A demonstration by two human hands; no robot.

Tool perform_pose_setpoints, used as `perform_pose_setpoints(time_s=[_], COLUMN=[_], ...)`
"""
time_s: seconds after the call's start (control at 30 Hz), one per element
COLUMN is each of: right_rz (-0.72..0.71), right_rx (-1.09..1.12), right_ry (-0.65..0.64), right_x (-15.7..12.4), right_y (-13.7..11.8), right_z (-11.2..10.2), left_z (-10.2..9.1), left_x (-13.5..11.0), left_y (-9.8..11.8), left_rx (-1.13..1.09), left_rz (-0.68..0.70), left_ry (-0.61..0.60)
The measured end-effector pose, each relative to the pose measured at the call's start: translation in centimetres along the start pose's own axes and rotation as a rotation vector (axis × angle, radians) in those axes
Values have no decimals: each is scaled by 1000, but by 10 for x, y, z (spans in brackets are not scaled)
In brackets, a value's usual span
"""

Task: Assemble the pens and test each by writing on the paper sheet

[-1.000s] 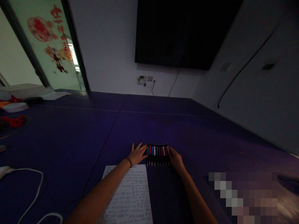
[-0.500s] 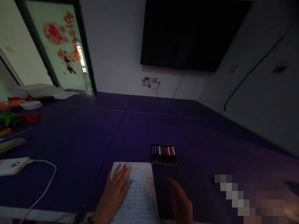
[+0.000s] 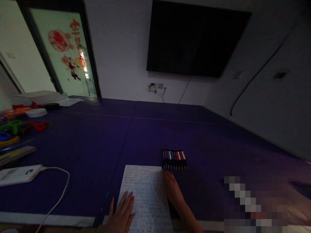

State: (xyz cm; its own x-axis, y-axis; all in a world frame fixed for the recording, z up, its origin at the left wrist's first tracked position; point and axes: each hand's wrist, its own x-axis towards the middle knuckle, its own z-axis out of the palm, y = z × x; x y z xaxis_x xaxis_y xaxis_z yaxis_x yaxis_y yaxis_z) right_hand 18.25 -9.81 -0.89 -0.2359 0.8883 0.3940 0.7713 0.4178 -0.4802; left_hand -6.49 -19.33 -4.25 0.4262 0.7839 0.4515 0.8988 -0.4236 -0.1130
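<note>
A handwritten sheet of paper (image 3: 145, 191) lies on the dark purple table (image 3: 97, 142) right in front of me. My left hand (image 3: 122, 213) rests flat on the sheet's lower left part, fingers stretched out. My right hand (image 3: 172, 190) lies along the sheet's right edge, fingers extended and touching the paper near its top right corner. Just beyond that corner sits a tidy row of several pens (image 3: 174, 159) with coloured barrels, side by side, untouched by either hand.
A white device (image 3: 18, 174) with a white cable (image 3: 58, 191) lies at the left. Coloured plastic items (image 3: 17, 127) and a white box (image 3: 36, 97) sit at the far left. A dark screen (image 3: 196, 38) hangs on the wall; a glass door (image 3: 60, 51) stands at the left.
Both hands left the row of pens and drew back toward me. The left hand settled lower on the paper; the right hand came to the sheet's right edge. The camera shifted slightly.
</note>
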Motion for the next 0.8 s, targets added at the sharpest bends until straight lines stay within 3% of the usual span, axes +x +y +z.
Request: perform_pose_setpoints(time_s=[0.27, 0.47, 0.8], right_rz=[-11, -28, -1], right_rx=[-46, -51, -12], right_ry=[-10, 15, 52], right_x=[4, 6, -4], right_y=[9, 11, 0], right_z=[7, 9, 2], left_z=[14, 11, 8], left_x=[-6, -3, 2], left_y=[-9, -9, -4], left_rx=[-81, -77, -70], left_rz=[-32, -2, -102], left_ry=[-52, -70, -162])
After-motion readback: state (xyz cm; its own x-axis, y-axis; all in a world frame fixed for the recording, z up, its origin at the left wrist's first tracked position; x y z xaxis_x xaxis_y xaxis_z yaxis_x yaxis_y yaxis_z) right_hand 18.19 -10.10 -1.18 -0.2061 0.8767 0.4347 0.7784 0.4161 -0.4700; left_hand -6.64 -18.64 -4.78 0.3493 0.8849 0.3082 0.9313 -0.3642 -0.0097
